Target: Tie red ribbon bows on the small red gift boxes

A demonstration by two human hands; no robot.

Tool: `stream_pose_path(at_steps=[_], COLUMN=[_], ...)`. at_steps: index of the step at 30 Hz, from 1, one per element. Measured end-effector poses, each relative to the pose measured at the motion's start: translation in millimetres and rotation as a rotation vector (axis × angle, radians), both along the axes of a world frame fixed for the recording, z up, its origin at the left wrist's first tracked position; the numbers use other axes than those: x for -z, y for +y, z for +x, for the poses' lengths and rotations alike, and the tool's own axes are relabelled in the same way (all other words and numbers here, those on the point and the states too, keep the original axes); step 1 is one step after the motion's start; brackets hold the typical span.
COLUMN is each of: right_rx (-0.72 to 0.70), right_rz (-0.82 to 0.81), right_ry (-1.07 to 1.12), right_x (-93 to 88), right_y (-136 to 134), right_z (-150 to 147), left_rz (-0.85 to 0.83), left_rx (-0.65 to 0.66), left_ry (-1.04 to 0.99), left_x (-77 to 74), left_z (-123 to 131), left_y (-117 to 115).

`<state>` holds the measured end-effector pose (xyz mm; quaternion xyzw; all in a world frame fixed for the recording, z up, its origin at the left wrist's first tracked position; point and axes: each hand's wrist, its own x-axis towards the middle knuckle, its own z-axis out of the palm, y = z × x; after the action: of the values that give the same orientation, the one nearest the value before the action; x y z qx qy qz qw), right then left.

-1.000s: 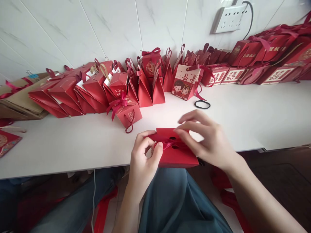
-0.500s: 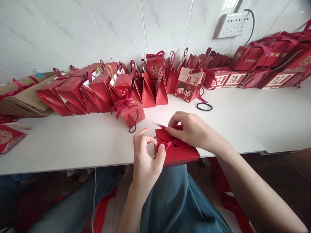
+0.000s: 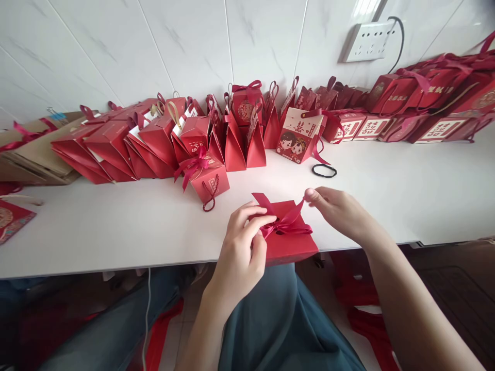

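Observation:
A red gift box (image 3: 290, 248) stands at the table's front edge, topped by a crimson ribbon (image 3: 288, 224) tied in a bow. My left hand (image 3: 247, 245) rests on the box's left side, its fingers curled over the bow's left part near the knot; the left loop is partly hidden beneath them. To the right, my right hand (image 3: 334, 208) pinches one ribbon tail between thumb and fingertips and holds it taut, up and away from the bow. The other tail lies loose at the back of the box.
A small red box with a bow (image 3: 209, 180) sits behind my left hand. Rows of red gift boxes (image 3: 154, 144) line the wall, with more stacked at right (image 3: 436, 98). A black elastic loop (image 3: 324, 170) lies on the white table (image 3: 116, 226). A socket strip (image 3: 369, 41) is on the wall.
My right hand has moved right, off the box top, drawing a ribbon tail out. My left hand has shifted right, its fingers now over the bow.

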<state>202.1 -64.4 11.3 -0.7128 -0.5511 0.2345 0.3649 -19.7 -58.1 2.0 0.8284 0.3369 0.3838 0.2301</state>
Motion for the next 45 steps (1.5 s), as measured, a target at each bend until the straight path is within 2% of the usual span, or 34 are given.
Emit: stream_pose_path(at_steps=[2, 4, 8, 12, 23, 30, 35, 37, 41, 45], right_rx=[-0.105, -0.192, -0.153, -0.179, -0.253, -0.361, -0.282, -0.268, -0.255, -0.161], right_rz=[-0.041, -0.008, 0.101, 0.087, 0.257, 0.162, 0.247, 0.283, 0.251, 0.146], right_ry=[0.112, 0.194, 0.227, 0.245, 0.485, 0.422, 0.190, 0.161, 0.274, 0.461], right_x=[1.4, 0.1, -7.2, -15.2, -20.0, -23.2, -17.6, -16.7, -19.8, -18.7], right_y=[-3, -6, -12, -15, 4, -10, -11, -9, -5, 6], right_z=[0, -3, -9, -12, -17, -4, 6, 8, 2, -8], left_rz=[0.000, -0.012, -0.028, -0.025, -0.047, -0.049, -0.074, -0.083, -0.095, -0.092], left_rx=[0.014, 0.019, 0.017, 0.033, 0.069, 0.064, 0.079, 0.082, 0.085, 0.085], left_ry=[-0.012, -0.016, -0.013, -0.014, -0.010, 0.023, 0.008, 0.000, 0.001, 0.005], left_x=[1.3, 1.5, 0.1, -0.5, -0.2, -0.7, 0.8, 1.0, 1.0, 1.1], left_z=[0, 1, 2, 2, 2, 1, 2, 2, 2, 1], left_y=[0, 0, 0, 0, -1, 0, 0, 0, 0, 0])
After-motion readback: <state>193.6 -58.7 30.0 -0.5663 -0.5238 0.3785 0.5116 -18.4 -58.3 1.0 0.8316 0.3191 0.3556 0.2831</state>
